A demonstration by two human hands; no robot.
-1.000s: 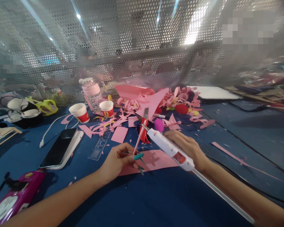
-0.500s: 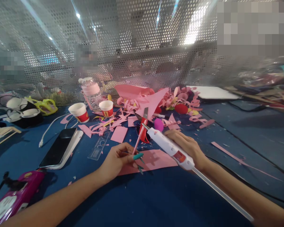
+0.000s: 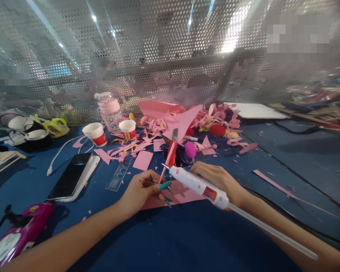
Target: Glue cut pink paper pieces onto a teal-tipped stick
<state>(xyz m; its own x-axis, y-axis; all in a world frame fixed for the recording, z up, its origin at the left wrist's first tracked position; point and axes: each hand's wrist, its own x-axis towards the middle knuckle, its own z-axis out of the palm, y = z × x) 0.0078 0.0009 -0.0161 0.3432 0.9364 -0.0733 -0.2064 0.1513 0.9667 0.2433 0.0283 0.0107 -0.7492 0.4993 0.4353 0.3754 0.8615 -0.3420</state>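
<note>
Rising beyond the glue gun (image 3: 195,184) is a wall of dull metal mesh (image 3: 170,71), punched with round holes and streaked with light. In front of it spreads a dark blue table (image 3: 170,241), sprinkled with tiny paper bits. Beyond the gun lies a tangled heap of pink paper scraps (image 3: 184,122), curled and jagged. The gun, hard white plastic, trails a long cloudy glue stick (image 3: 272,230); the right hand (image 3: 219,179) is wrapped around it. To its left, the left hand (image 3: 140,189) is closed in a pinch over a flat pink sheet (image 3: 184,192). Farther left of the gun lies a glossy black phone (image 3: 70,176). Just beyond the gun sits a round purple piece (image 3: 190,149). Slimmest is the paper strip (image 3: 162,175) in that pinch, slanting up near the gun's metal nozzle (image 3: 166,166); whether they touch, I cannot tell.
</note>
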